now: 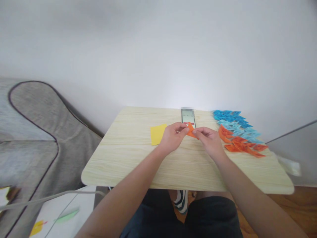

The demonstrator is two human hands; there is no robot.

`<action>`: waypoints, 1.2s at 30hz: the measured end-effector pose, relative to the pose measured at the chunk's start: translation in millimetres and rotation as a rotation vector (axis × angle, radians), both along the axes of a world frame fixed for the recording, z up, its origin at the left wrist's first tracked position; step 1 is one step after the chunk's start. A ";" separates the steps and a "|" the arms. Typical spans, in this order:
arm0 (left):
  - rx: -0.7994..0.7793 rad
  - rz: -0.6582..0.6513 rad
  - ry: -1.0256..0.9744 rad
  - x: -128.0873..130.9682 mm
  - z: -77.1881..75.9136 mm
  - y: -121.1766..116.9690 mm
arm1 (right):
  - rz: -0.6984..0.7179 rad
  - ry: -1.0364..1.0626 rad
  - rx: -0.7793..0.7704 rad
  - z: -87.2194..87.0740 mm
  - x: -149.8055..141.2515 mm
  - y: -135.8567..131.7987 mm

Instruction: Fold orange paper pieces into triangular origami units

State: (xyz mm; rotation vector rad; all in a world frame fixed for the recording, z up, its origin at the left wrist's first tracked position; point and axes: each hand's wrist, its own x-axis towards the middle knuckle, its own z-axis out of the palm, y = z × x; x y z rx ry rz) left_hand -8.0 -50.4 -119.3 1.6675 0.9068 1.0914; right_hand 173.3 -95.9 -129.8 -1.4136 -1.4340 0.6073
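An orange piece of folded paper (190,131) is held between my two hands above the middle of the wooden table (128,158). My left hand (174,135) pinches its left side with thumb and index finger. On the right side, the fingertips of my right hand (208,138) grip the same paper. A phone (188,116) lies just behind the paper, its lower end partly covered. Left of my left hand lies a yellow square of paper (157,134), its right edge hidden by that hand.
Rows of folded paper pieces cover the table's right side: dark blue (226,115) at the back, light blue (237,127), then orange (241,145) nearest me. A grey sofa (71,142) stands to the left. A pale cable (61,194) crosses a white surface (71,215) at lower left.
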 end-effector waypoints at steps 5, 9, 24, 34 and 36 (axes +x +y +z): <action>0.015 0.068 -0.013 7.0 -9.7 13.5 | -0.015 -0.027 0.067 1.7 -2.2 28.2; 0.038 0.164 -0.007 8.3 -19.7 10.1 | -0.064 -0.094 0.189 -1.0 -11.8 29.9; 0.048 0.207 -0.056 13.8 -23.9 3.9 | -0.115 -0.223 0.392 -8.5 -14.3 27.9; 0.004 0.239 -0.145 17.6 -24.8 -0.1 | -0.132 -0.273 0.527 -7.7 -15.0 24.7; -0.013 0.230 -0.168 18.4 -25.3 -0.7 | -0.136 -0.280 0.535 -7.5 -14.6 24.4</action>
